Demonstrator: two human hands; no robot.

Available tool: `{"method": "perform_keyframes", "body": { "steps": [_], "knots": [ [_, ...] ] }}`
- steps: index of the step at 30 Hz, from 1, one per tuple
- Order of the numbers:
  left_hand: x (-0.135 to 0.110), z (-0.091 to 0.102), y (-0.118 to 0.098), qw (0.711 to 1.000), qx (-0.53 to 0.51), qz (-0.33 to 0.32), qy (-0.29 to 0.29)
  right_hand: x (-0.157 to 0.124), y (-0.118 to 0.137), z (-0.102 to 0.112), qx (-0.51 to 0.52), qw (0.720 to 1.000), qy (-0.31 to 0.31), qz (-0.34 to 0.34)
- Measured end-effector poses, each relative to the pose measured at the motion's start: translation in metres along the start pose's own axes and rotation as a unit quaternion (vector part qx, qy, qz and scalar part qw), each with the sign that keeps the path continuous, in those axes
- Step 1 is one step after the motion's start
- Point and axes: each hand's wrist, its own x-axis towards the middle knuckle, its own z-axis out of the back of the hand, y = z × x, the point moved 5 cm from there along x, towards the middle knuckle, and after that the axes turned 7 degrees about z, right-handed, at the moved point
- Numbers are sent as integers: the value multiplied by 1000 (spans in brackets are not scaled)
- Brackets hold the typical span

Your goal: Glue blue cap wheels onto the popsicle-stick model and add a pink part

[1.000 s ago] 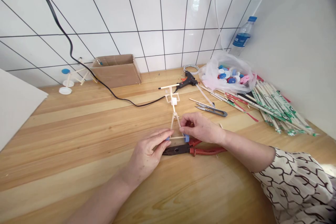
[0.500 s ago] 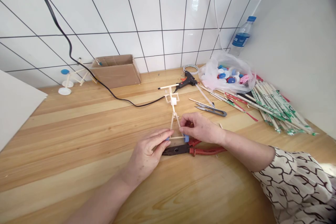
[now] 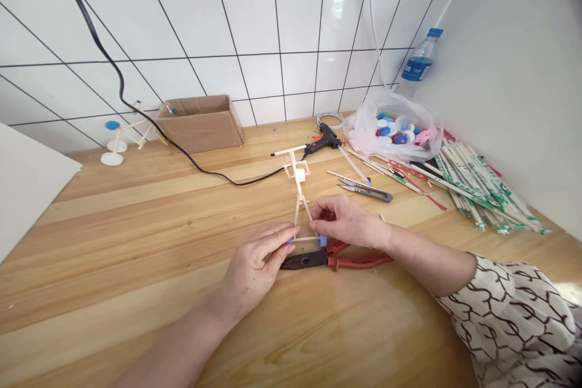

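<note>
A small tricycle model (image 3: pixel 297 180) made of wooden sticks, with bottle caps as wheels, stands in front of me. At its near end, my left hand (image 3: pixel 257 254) pinches the blue cap and stick end on the left. My right hand (image 3: pixel 348 221) has its fingers closed on the right slanted stick, just above the other blue cap (image 3: pixel 322 240). A white cap (image 3: pixel 300 175) sits at the model's far end below a stick crossbar. Pliers with red handles (image 3: pixel 357 262) lie right under the near end, partly behind my right hand.
Behind the model lies a black glue gun (image 3: pixel 324 140), with thread snips (image 3: pixel 366 190) to the right. A bag of bottle caps (image 3: pixel 393 130), wrapped chopsticks (image 3: pixel 488 185) and a bottle (image 3: pixel 418 63) fill the right side. At back left are a cardboard box (image 3: pixel 200 124) and another stick model (image 3: pixel 130 133).
Almost nothing differs. The model's far end has shifted very slightly to the left, while both hands keep the same hold.
</note>
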Motion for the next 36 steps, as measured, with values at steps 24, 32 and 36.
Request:
{"method": "perform_keyframes", "body": {
  "steps": [24,32,36],
  "knots": [
    [0,0,-1,1000,3,-4,2,0,1,0,-25,1000,11,-7],
    [0,0,-1,1000,0,-6,2,0,2,0,-29,999,15,-7],
    [1,0,-2,1000,-1,-7,2,0,3,0,-29,999,19,-9]
  ]
}}
